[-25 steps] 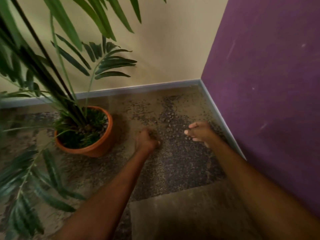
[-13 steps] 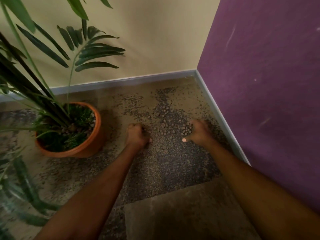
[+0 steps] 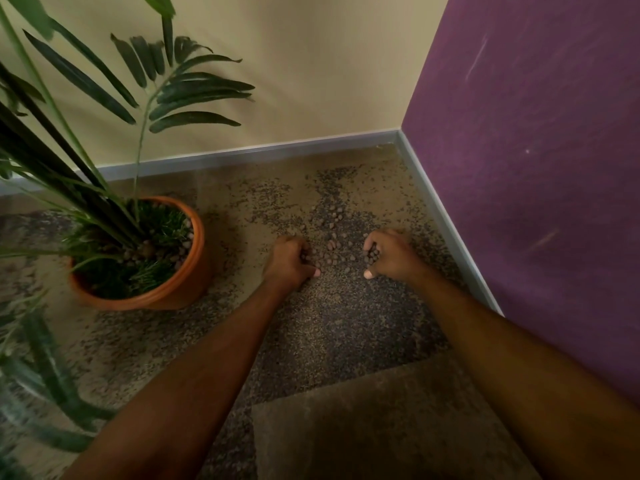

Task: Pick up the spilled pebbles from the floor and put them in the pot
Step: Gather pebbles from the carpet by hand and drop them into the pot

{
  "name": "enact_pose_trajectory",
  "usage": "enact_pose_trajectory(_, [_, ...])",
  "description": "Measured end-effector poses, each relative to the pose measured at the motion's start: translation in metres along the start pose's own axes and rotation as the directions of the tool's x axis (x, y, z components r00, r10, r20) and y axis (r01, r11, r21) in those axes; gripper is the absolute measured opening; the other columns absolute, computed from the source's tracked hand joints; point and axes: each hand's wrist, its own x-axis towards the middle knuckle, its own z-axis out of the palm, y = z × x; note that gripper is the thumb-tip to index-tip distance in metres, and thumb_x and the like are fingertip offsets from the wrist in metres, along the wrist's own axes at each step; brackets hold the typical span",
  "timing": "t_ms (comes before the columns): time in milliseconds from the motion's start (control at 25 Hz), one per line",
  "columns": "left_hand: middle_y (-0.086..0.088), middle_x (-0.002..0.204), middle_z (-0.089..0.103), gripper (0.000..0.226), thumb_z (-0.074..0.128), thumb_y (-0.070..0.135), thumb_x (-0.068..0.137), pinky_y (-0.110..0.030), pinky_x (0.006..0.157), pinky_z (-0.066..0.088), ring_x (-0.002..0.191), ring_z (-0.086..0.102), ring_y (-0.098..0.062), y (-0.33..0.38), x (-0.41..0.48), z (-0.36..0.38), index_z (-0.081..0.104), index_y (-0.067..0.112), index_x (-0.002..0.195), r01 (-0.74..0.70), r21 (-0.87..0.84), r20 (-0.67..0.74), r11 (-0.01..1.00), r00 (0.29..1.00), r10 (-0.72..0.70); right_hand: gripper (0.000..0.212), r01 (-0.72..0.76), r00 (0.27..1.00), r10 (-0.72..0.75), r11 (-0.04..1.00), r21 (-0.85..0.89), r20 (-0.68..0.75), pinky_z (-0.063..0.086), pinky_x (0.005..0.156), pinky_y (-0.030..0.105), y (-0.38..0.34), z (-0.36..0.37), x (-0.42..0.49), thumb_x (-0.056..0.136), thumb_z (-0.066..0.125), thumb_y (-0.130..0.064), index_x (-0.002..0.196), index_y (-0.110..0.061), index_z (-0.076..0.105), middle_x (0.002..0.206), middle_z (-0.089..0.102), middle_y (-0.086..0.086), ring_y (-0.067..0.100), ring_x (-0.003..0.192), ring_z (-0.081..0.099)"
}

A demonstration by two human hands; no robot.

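Note:
Small brown pebbles (image 3: 333,237) lie scattered on the speckled floor in the room's corner. My left hand (image 3: 289,261) rests on the floor at their left edge, fingers curled around several pebbles. My right hand (image 3: 389,252) sits on the right edge of the patch, cupped, with pebbles showing inside its curled fingers. The two hands face each other with loose pebbles between them. An orange pot (image 3: 180,289) holding a palm plant stands on the floor to the left of my left hand, with pebbles visible inside its rim.
A purple wall (image 3: 536,168) with a grey skirting board (image 3: 446,230) runs close along the right. A beige wall (image 3: 311,81) closes the back. Palm fronds (image 3: 194,88) hang over the left side and near the camera. A plain floor patch (image 3: 381,427) lies nearest to me.
Both hands have dropped to the floor and drawn closer around the pebble patch, the fingers curling in on pebbles. The view has shifted, showing more of the pot.

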Motion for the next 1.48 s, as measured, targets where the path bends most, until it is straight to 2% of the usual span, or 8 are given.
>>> enact_pose_trajectory(160, [-0.011,0.126,0.065,0.047,0.093,0.018,0.075,-0.032,0.086,0.053,0.115,0.064,-0.027,0.005,0.001,0.004,0.074,0.012,0.117,0.005,-0.006,-0.020,1.000,1.000,-0.005,0.050,0.032,0.999,-0.032,0.999,-0.019,0.021,0.044,0.078,0.028,-0.003,0.005,0.003,0.061,0.097,-0.015,0.101,-0.014,0.067,0.109,0.049,0.002,0.026,0.109,0.058])
enact_pose_trajectory(320, [-0.011,0.118,0.075,0.025,0.084,0.010,0.085,-0.039,0.092,0.062,0.106,0.074,-0.026,0.010,-0.001,0.012,0.077,0.009,0.109,0.016,-0.062,-0.008,0.998,1.000,-0.016,0.044,0.027,0.999,-0.027,1.000,-0.009,0.035,0.049,0.073,0.032,-0.011,0.013,0.002,0.066,0.095,-0.014,0.100,-0.015,0.067,0.108,0.049,0.004,0.030,0.105,0.061])
enact_pose_trajectory(520, [-0.010,0.114,0.076,0.019,0.080,0.011,0.086,-0.037,0.092,0.060,0.106,0.073,-0.027,0.018,-0.007,0.016,0.080,0.013,0.105,-0.006,-0.025,-0.046,1.000,0.999,0.005,0.043,0.017,0.999,-0.016,0.999,-0.032,0.032,0.043,0.082,0.030,-0.024,0.025,0.000,0.066,0.094,-0.013,0.100,-0.015,0.068,0.125,0.056,0.013,0.037,0.129,0.055])
enact_pose_trajectory(720, [-0.013,0.117,0.074,0.020,0.073,0.009,0.090,-0.041,0.093,0.060,0.109,0.071,-0.030,0.029,-0.012,0.022,0.080,0.010,0.108,-0.006,-0.026,-0.047,1.000,0.999,0.004,0.048,-0.006,1.000,0.004,0.994,-0.112,-0.018,0.056,0.084,0.038,-0.037,0.035,-0.008,0.064,0.095,-0.023,0.101,-0.021,0.065,0.116,0.056,0.003,0.027,0.101,0.063])
enact_pose_trajectory(960, [-0.011,0.101,0.078,0.013,0.069,0.008,0.089,-0.038,0.082,0.062,0.096,0.074,-0.027,0.037,-0.017,0.029,0.080,0.011,0.097,0.035,-0.081,-0.067,0.996,0.997,-0.041,0.019,-0.011,0.985,-0.019,0.985,-0.173,-0.170,0.041,0.067,0.030,-0.057,0.059,-0.017,0.083,0.071,-0.009,0.098,-0.020,0.067,0.108,0.058,0.004,0.027,0.091,0.062])
enact_pose_trajectory(1160, [-0.005,0.088,0.080,0.013,0.071,0.007,0.087,-0.031,0.074,0.057,0.080,0.072,-0.020,0.033,-0.019,0.035,0.083,0.011,0.089,0.061,-0.263,-0.072,0.963,0.994,-0.083,0.016,-0.128,0.976,0.137,0.990,0.061,-0.171,0.043,0.060,0.026,-0.062,0.059,-0.014,0.083,0.071,-0.008,0.093,-0.019,0.068,0.088,0.064,-0.003,0.020,0.080,0.064])
enact_pose_trajectory(1280, [-0.009,0.085,0.080,0.012,0.072,0.002,0.087,-0.035,0.073,0.062,0.077,0.076,-0.026,0.034,-0.019,0.037,0.082,0.009,0.085,0.094,-0.409,-0.077,0.908,0.988,-0.137,0.021,-0.174,0.967,0.220,0.939,0.296,-0.131,0.062,0.070,0.036,-0.063,0.057,-0.013,0.086,0.069,-0.002,0.103,-0.015,0.071,0.089,0.071,0.004,0.023,0.085,0.072])
enact_pose_trajectory(1480, [-0.028,0.102,0.079,0.017,0.070,-0.007,0.091,-0.054,0.091,0.065,0.084,0.074,-0.033,0.037,-0.024,0.037,0.075,0.008,0.086,0.284,-0.722,0.120,0.631,0.949,-0.291,0.025,-0.309,0.922,0.387,0.714,0.628,0.013,0.066,0.082,0.043,-0.063,0.052,-0.016,0.087,0.065,0.013,0.099,-0.007,0.072,0.106,0.074,0.016,0.022,0.094,0.073])
